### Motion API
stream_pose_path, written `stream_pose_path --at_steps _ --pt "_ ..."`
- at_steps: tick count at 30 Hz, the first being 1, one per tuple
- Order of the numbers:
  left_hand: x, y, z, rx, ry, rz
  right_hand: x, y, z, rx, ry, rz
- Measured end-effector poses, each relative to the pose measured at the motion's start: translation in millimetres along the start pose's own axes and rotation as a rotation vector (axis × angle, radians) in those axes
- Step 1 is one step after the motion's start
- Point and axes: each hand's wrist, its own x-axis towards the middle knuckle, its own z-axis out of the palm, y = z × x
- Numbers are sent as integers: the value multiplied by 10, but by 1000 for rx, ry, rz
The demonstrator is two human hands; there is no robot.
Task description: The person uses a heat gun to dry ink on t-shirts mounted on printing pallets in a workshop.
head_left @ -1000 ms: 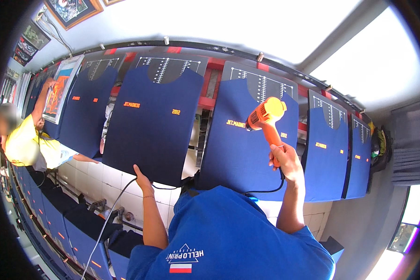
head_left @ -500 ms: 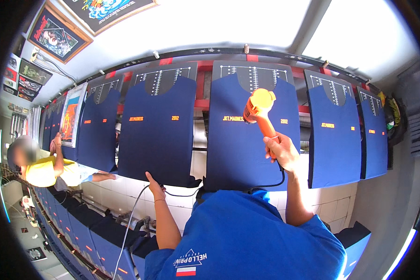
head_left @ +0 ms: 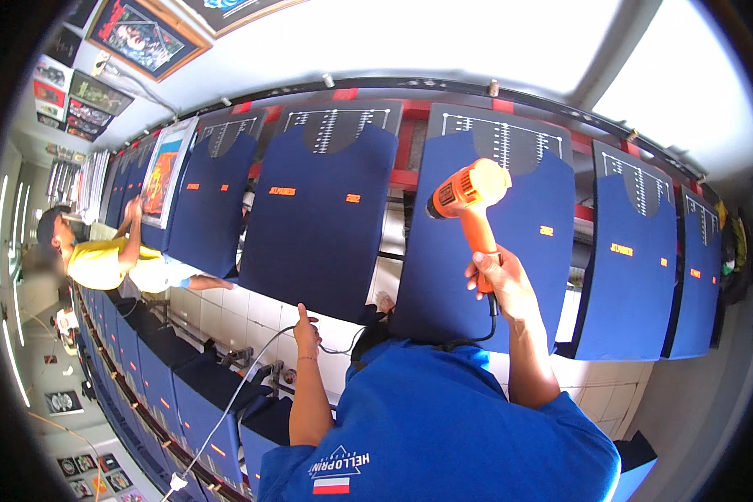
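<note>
My right hand grips the handle of an orange heat gun. Its dark nozzle points left, above a navy T-shirt stretched over a dark board. Small orange print shows on the shirt's right chest area; the gun covers the left part. My left hand is low at the near edge of the neighbouring navy T-shirt, its index finger stretched up and the other fingers closed around a power cord. The cord's pale length trails down to the lower left, and a dark length runs toward my waist.
More shirt-covered boards line the red-framed rack on both sides. At left, a person in a yellow top handles a framed printing screen. Behind me at lower left runs another row of navy shirts. White tiled floor lies between.
My view has swung left, so the boards sit further right. The heat gun has turned from pointing down at the print to pointing left. My left hand keeps the cord.
</note>
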Motion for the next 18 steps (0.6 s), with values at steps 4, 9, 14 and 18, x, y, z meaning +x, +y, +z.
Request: stream_pose_path --at_steps 4,9,14,18 --pt "238 -79 -209 -69 -47 49 57 72 374 72 -79 6" --pt "1006 142 -804 -227 24 93 159 228 1060 122 -145 51" --pt "2093 788 -1477 -404 146 60 341 445 2018 133 -124 45" --pt "3035 900 -2174 -411 125 113 504 680 2945 111 -44 30"
